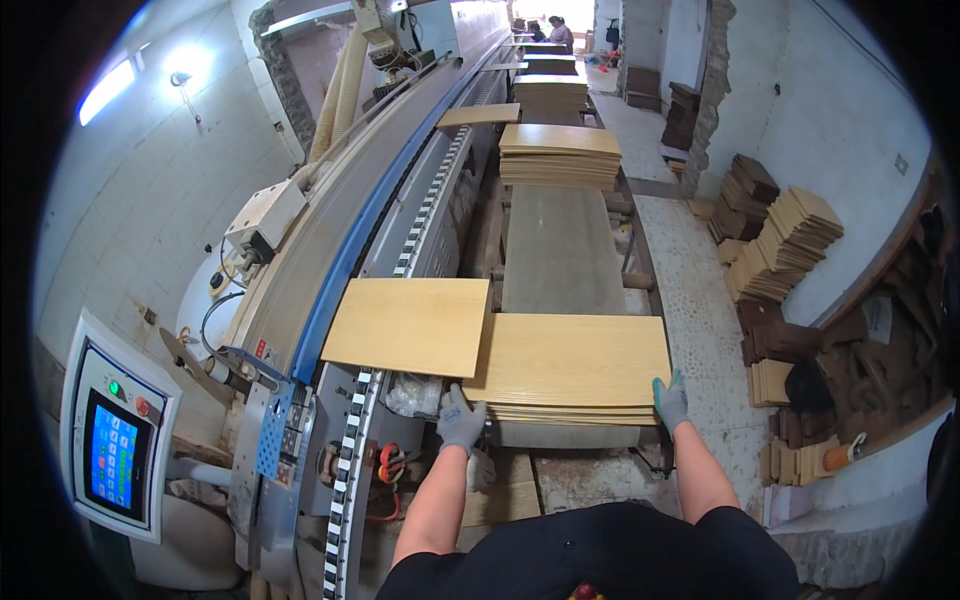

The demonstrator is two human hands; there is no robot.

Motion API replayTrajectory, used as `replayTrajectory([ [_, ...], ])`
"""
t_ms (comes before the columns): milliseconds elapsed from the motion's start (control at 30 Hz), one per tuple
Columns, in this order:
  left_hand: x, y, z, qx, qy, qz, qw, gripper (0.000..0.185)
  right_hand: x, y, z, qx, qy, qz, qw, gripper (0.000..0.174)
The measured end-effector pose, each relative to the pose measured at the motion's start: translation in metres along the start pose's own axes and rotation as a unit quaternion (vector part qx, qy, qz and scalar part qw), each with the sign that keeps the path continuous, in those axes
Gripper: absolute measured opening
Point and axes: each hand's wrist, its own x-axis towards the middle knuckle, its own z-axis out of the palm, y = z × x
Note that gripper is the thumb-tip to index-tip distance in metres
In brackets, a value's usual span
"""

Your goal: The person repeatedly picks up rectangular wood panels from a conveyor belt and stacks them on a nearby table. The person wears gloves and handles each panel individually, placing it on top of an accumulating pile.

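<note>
Before me lies a stack of pale wood-grain panels (568,415), its top panel (574,360) broad and flat. My left hand (459,421), in a grey glove, is at the near left corner of this stack, its thumb against the panel edge. At the right end, my right hand (671,401), gloved in grey with green fingertips, grips the edge of the top panel. Another single panel (409,326) lies to the left across the machine's feed track (349,469), its right end beside the top panel's left end. Some fingertips of both hands are hidden by the edges.
A long edge-banding machine (375,187) runs away on the left, with a control screen (112,450) in front. Beyond my stack, a grey conveyor bed (562,247) carries another panel stack (560,161). Boards (787,240) are piled along the right wall. A person (560,31) is far back.
</note>
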Motion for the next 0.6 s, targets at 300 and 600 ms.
replayTrajectory([
  [300,0.014,-0.028,0.041,-0.282,-0.058,-0.010,0.958,0.081,-0.019,-0.002,-0.012,0.087,-0.038,0.016,0.995,0.062],
  [600,-0.092,-0.078,0.032,-0.571,0.008,-0.180,0.801,0.035,-0.086,0.058,-0.034,0.213,-0.024,0.040,0.976,0.035],
])
